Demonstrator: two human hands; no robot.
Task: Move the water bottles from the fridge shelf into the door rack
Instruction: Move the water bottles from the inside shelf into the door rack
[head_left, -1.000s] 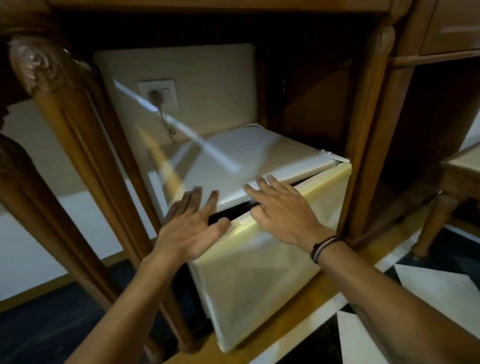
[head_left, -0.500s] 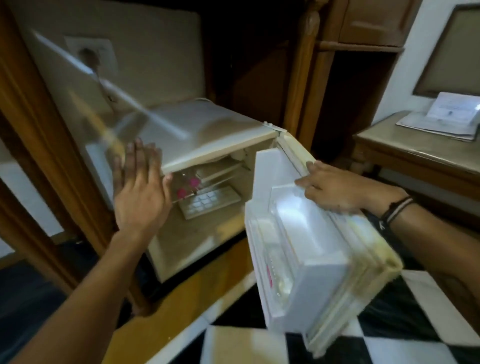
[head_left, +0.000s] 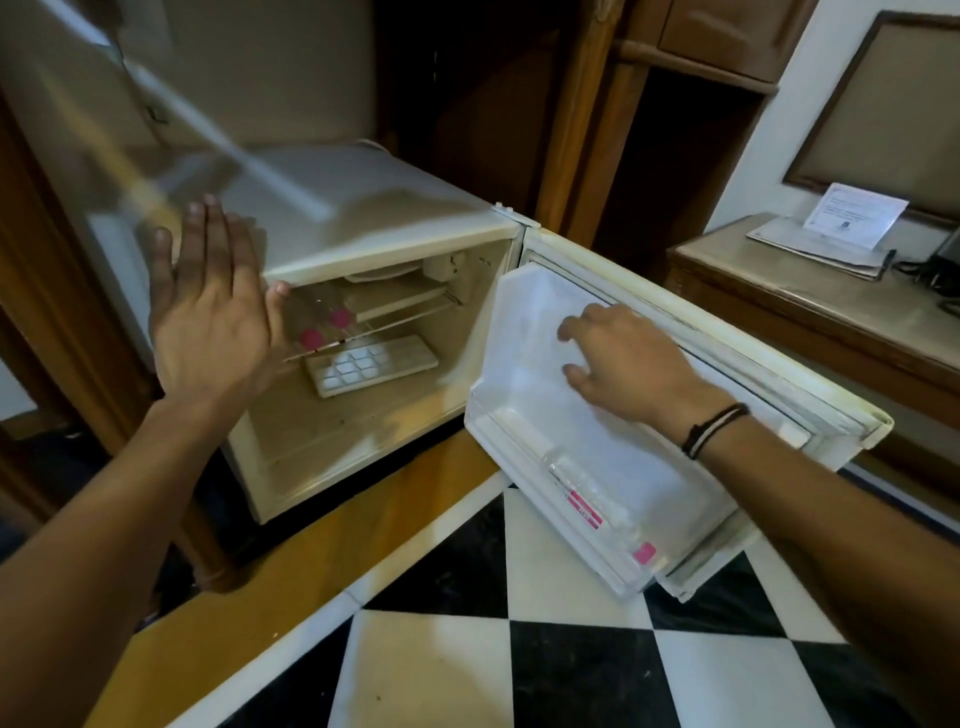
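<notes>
I'm looking at a small fridge (head_left: 363, 208) with a smooth painted shell, cream and yellowed, faintly sheeny on top. The door liner (head_left: 530, 332) is white plastic, glossy, slightly translucent. The wire shelf (head_left: 395, 317) inside reads as thin metal. I see clear plastic bottles (head_left: 322, 322) with matt pink caps, and one more bottle (head_left: 597, 499) in the door rack (head_left: 561, 525). The white ice tray (head_left: 371, 364) is plastic. The cabinet (head_left: 587, 130) is polished dark wood, and the floor (head_left: 571, 670) is glossy black-and-white tile.
</notes>
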